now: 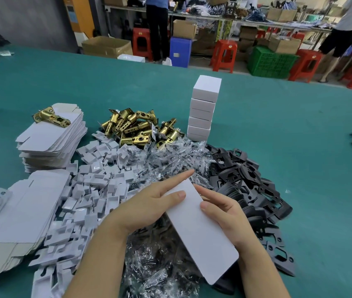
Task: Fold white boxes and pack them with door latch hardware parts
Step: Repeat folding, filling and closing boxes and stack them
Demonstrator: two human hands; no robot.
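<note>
White box blank [201, 229], still flat or only partly formed, lay between both hands above the heap of bagged screws [160, 261], its long panel slanting from upper left to lower right. The left hand [147, 207] held its upper end, thumb lying on the top face and forefinger stretched straight past the edge; the right hand [224, 216] gripped the right edge with its thumb pressed on the card and the other fingers tucked beneath, out of sight. Whether any flap was already tucked could not be told.

Judged from the green table [289, 130], the job was under way but far from finished. A stack of closed white boxes [203, 110], about six high, stood behind the parts, presumably packed. Much remained: two thick piles of flat blanks [50, 136] at the left, one carrying a lone brass latch [50, 118], a mound of brass latch bolts [136, 127], a spread of white card inserts [97, 183], and a drift of black strike plates [248, 181] at the right. The box in hand had yet to be erected, filled and closed
</note>
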